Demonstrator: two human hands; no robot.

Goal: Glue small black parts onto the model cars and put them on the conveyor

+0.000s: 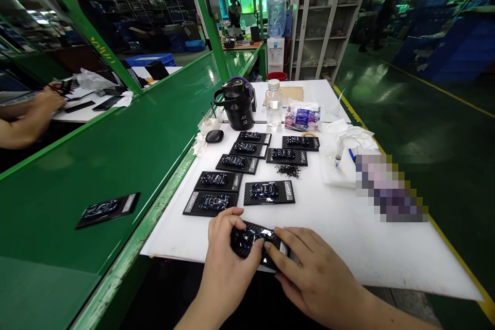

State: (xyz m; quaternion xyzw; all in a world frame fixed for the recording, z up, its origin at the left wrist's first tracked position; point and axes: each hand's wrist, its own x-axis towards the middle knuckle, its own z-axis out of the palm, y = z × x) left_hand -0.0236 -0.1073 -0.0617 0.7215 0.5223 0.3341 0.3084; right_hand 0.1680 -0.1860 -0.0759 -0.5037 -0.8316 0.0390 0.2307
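Note:
A dark, glossy model car on a black carbon-patterned base sits at the front edge of the white table, between my hands. My left hand is closed around its left end, with thumb and fingers on the car. Opposite it, my right hand grips the base's right side, the fingertips resting by the pale label. My fingers cover part of the car. Just beyond, similar model cars on bases stand in rows, among them one with a Utopia-like label and another at the left.
Black slivers lie behind the cars. Further back are a black jug, a clear bottle and a tissue pack. Another mounted car rests on the green conveyor. A co-worker's arm is at far left.

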